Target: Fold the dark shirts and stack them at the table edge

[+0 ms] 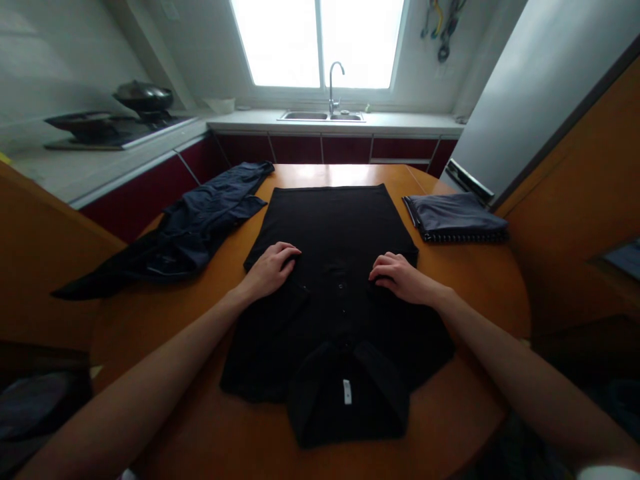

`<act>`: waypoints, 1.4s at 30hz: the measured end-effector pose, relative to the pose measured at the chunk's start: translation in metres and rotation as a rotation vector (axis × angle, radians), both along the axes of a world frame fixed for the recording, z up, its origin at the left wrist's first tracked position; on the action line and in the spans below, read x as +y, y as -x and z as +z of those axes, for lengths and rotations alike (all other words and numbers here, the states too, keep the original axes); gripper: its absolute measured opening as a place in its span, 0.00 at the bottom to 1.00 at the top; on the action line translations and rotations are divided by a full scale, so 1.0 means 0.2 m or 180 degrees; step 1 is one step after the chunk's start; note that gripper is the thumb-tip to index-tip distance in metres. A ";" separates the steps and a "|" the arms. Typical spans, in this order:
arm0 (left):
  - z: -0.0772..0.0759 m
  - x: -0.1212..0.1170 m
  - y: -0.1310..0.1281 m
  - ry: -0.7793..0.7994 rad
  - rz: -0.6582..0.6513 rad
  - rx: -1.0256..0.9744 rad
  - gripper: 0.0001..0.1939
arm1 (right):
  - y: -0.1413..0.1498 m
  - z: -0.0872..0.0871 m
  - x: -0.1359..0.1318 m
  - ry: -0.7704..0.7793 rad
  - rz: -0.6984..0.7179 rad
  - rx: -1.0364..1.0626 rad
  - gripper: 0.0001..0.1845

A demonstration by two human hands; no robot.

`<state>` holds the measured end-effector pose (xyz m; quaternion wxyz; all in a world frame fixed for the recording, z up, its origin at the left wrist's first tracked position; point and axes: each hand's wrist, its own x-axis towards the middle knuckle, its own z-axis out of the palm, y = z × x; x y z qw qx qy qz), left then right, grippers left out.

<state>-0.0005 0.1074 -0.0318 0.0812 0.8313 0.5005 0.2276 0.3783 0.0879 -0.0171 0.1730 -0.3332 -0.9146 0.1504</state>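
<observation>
A black polo shirt (330, 227) lies spread flat on the round wooden table (480, 280), collar toward me with a small white label showing. My left hand (273, 267) rests on the shirt's left side near the sleeve, fingers curled down onto the cloth. On the shirt's right side my right hand (400, 275) presses likewise, fingers bent and pinching into the fabric. Both hands sit level with the button placket.
A crumpled dark blue garment (200, 227) lies at the table's left, hanging over the edge. A folded grey garment (457, 217) sits at the right rear. Behind are a counter with a sink (320, 116), a stove with a wok (143, 97), and a refrigerator (530, 93) at right.
</observation>
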 end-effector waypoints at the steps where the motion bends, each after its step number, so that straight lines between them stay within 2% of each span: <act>1: 0.00 0.00 0.00 0.0000 -0.0008 -0.0010 0.16 | 0.00 0.00 0.00 -0.0021 -0.0013 -0.0024 0.08; 11: 0.01 0.00 0.00 -0.0020 -0.0031 -0.0002 0.16 | 0.04 0.00 -0.02 -0.0193 -0.0081 0.0034 0.08; 13: 0.01 0.00 0.00 -0.0012 -0.0025 -0.0016 0.16 | 0.04 -0.01 -0.01 -0.0267 -0.0320 0.0156 0.14; 15: 0.01 0.00 0.00 -0.0007 -0.0014 -0.0013 0.16 | 0.03 -0.04 0.01 -0.0387 -0.0821 0.0232 0.21; 18: 0.01 0.00 0.00 0.0003 -0.0004 0.0010 0.17 | 0.01 -0.10 0.05 -0.0245 -0.1444 -0.0015 0.30; 21: 0.01 0.00 0.01 0.0015 -0.0007 -0.0003 0.17 | -0.01 -0.15 0.08 0.0056 -0.1498 -0.0316 0.36; 23: 0.00 0.01 0.01 0.0018 -0.0018 -0.0030 0.17 | -0.02 -0.15 0.10 0.0047 -0.1515 -0.0294 0.37; 26: -0.01 0.02 0.01 0.0035 -0.0046 -0.0130 0.17 | -0.05 -0.15 0.13 -0.0048 -0.1752 -0.0247 0.39; 29: 0.00 0.03 0.03 0.0086 -0.0023 -0.0399 0.17 | -0.09 -0.16 0.15 0.0185 -0.1996 -0.0488 0.41; 31: 0.04 0.04 0.06 0.0059 0.0166 -0.0664 0.17 | -0.12 -0.18 0.16 0.0307 -0.2060 -0.0584 0.41; 37: 0.19 0.04 0.28 -0.0177 0.1170 -0.1826 0.15 | -0.23 -0.21 0.21 0.0158 -0.2109 -0.0290 0.33; 39: 0.22 0.04 0.35 -0.0251 0.1352 -0.2105 0.14 | -0.27 -0.19 0.23 0.0007 -0.2072 -0.0113 0.29; 42: 0.24 0.04 0.42 -0.0270 0.1440 -0.2192 0.13 | -0.32 -0.17 0.24 -0.0332 -0.2334 -0.0038 0.25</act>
